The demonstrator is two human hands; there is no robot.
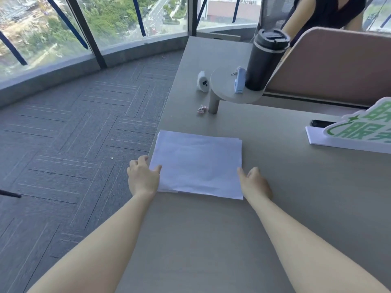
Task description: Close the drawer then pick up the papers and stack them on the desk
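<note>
The papers (pixel 197 166) are lying in a flat stack at the left edge of the desk (pixel 211 240); the left hand (pixel 143 175) is cupping their left edge, thumb on the top sheet; the right hand (pixel 255 183) is resting loosely curled, fingertips touching the right edge, gripping nothing; a black tumbler (pixel 264 60) is standing well beyond them

We lose the green-and-white lettered foam sign (pixel 359 132) past the right edge, so its characters stay incomplete, and a flat black object (pixel 320 123) sits half hidden behind it. The small crumpled red-and-clear wrapper (pixel 201 108) is too tiny for us to identify, and the drawer is out of view.
</note>
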